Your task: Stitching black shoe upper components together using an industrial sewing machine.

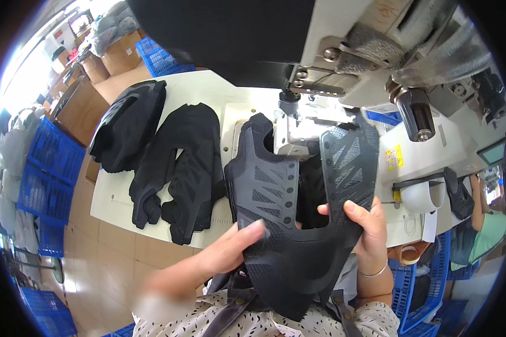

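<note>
Both hands hold a black U-shaped shoe upper (292,253), its rounded toe toward me and its two sides pointing away. My left hand (230,247) is closed on the left edge, thumb on top. On the other side, my right hand (368,224) grips the right side, thumb over the face and a fingertip showing in the opening. More black layers show beneath the upper's left edge; how many, I cannot tell. The far ends lie beside the metal work head of a sewing machine (298,135). Left of it, further black shoe uppers (194,168) lie on the white table (109,196).
A folded black pile of uppers (132,123) sits at the table's far left. The machine's dark body (225,33) overhangs the work. Blue crates (53,151) and cardboard boxes (81,109) stand left. A white cup-shaped holder (421,196) is at right, near another person (489,230).
</note>
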Demonstrator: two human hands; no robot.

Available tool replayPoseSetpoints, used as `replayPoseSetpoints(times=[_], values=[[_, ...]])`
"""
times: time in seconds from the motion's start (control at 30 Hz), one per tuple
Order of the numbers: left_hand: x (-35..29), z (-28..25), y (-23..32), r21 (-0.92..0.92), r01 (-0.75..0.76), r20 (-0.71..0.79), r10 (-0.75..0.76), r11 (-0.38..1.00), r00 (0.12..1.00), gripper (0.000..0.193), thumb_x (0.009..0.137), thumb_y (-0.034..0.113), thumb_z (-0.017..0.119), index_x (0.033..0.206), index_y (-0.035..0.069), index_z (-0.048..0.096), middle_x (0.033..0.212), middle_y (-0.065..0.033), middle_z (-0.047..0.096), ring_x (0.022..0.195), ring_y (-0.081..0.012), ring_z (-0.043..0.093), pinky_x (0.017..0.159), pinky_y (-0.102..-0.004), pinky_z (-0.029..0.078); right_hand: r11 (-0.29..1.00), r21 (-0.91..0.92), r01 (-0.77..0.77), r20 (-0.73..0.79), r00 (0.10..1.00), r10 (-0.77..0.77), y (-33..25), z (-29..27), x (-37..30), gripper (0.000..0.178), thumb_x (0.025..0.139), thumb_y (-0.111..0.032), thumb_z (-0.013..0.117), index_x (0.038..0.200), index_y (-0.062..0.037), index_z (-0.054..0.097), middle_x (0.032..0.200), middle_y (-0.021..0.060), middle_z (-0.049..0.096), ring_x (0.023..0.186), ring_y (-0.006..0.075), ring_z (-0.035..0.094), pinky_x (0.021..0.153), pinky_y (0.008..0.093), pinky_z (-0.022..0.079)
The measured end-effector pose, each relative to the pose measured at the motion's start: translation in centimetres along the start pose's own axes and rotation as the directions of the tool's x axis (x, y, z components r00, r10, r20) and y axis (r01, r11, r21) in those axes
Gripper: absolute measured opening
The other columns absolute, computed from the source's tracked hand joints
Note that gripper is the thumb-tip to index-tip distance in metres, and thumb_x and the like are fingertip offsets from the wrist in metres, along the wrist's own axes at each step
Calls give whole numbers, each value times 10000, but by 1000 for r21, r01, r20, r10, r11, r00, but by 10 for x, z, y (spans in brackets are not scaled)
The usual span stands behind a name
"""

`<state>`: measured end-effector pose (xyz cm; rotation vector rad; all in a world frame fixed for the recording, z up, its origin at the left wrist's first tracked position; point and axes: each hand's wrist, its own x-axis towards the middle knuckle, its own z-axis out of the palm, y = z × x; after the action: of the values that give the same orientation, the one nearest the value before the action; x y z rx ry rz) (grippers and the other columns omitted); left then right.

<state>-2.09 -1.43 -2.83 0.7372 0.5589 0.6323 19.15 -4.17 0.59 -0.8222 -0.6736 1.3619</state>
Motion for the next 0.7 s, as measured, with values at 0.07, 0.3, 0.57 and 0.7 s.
replayPoseSetpoints(times=[0.07, 0.3, 0.57, 0.7], values=[[10, 27, 21, -2, -54, -7, 54, 999, 999, 516, 881, 306, 446, 1243, -58, 390, 1151, -169, 548, 1037, -234, 544, 911, -334, 422, 999, -9, -49, 54, 997, 50, -2, -13, 4, 327, 820, -34, 510, 1109, 101, 441, 970, 218, 600, 835, 293, 637, 706, 366, 559], [16, 23, 39, 60, -306, 18, 305, 950, 952, 385, 884, 102, 433, 1219, -85, 394, 1192, -166, 528, 1070, -227, 534, 916, -348, 437, 998, -57, 21, 100, 995, -15, -1, -8, 13, 321, 844, -5, 448, 1147, 97, 417, 1006, 221, 588, 892, 304, 624, 776, 389, 544], [42, 31, 50, 185, -389, 50, 386, 903, 921, 390, 829, 74, 424, 1163, -126, 411, 1145, -253, 534, 988, -288, 581, 850, -358, 485, 993, -8, 115, 25, 993, -115, -8, -10, 27, 304, 826, -15, 452, 1086, 143, 462, 952, 253, 605, 841, 297, 642, 717, 371, 567], [46, 30, 47, 114, -358, 123, 344, 927, 931, 303, 890, 55, 413, 1165, -67, 450, 1147, -158, 563, 1017, -196, 556, 902, -323, 437, 995, -26, 96, 81, 992, -94, -12, -19, 26, 285, 834, -7, 460, 1099, 100, 465, 999, 221, 596, 876, 283, 631, 781, 371, 544]])
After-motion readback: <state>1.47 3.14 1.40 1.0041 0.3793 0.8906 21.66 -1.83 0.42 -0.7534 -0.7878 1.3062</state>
